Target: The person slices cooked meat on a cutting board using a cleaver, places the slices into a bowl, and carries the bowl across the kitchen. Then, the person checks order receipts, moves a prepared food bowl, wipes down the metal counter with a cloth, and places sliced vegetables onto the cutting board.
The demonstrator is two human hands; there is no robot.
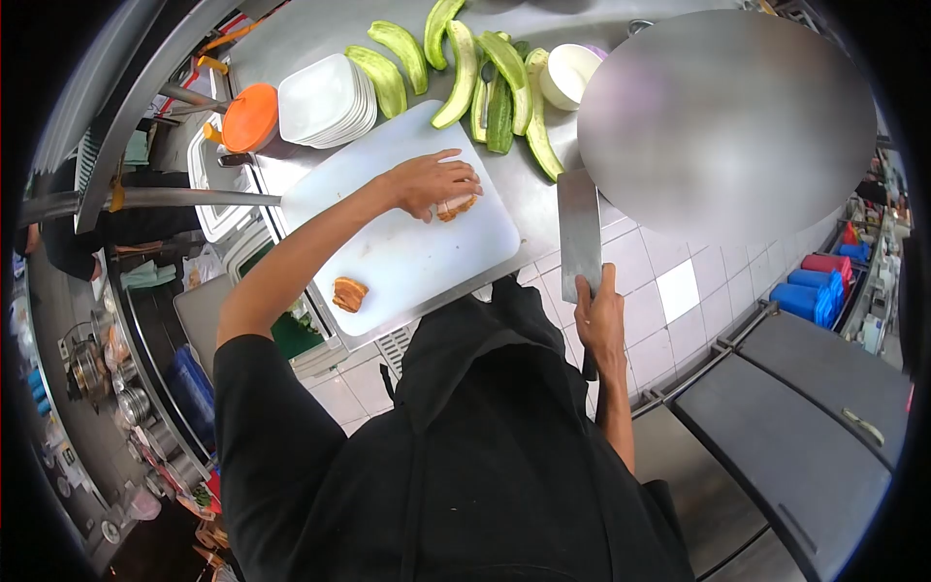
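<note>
On the white cutting board [417, 276], my left hand [433, 184] has its fingers bent over a piece of roast pork [456, 208] and grips it; the hand covers part of the meat. A second browned piece of pork [349, 294] lies by itself near the board's lower left corner. Off the board's right side, my right hand [600, 315] is closed round the handle of a cleaver [580, 233]. The broad metal blade points away from me, over the table's edge, apart from the meat.
Several peeled green cucumbers or gourds [458, 78] lie behind the board, near a white bowl [570, 76]. Stacked white plates [325, 100] and an orange lid [250, 117] stand at the back left. A grey blur hides the upper right. Grey cabinets [786, 436] are at right.
</note>
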